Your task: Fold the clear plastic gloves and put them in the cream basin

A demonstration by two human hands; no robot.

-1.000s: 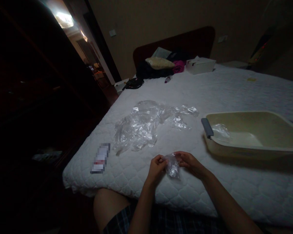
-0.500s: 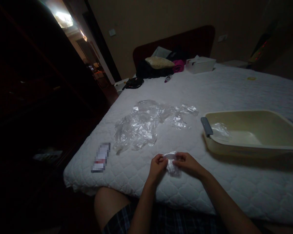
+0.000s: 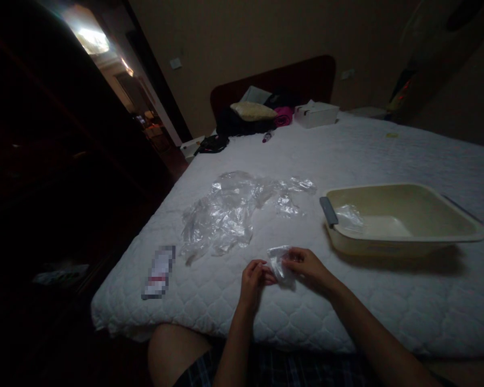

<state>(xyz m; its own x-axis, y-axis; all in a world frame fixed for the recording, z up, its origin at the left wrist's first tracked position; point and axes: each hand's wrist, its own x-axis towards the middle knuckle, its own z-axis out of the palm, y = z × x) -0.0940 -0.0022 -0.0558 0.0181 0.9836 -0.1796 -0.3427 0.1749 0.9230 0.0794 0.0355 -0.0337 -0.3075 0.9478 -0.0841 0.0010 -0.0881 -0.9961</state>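
Observation:
Over the near edge of the bed, my right hand (image 3: 305,267) pinches a small clear plastic bag (image 3: 281,264) between thumb and fingers. The bag is crumpled, its top edge sticking up to the left. My left hand (image 3: 257,275) is at the bag's left side, fingers loosely bent and apart from the thumb; the fingertips reach the bag's lower left edge. Beyond my hands, a spread of crumpled clear plastic bags (image 3: 229,212) lies on the white quilted mattress (image 3: 218,290). Another clear plastic bag (image 3: 349,216) rests inside the cream basin (image 3: 395,248) on my right.
A pixelated flat object (image 3: 159,272) lies near the left bed edge. At the headboard (image 3: 306,70) are a pillow (image 3: 253,112), a pink roll (image 3: 283,116), dark cloth and a white box (image 3: 317,115). A black bag (image 3: 213,144) sits at the far left corner.
My left hand has loosened its pinch on the small bag and shifted slightly down and left. My right hand still grips the bag, now tilted. The camera view has turned a little right.

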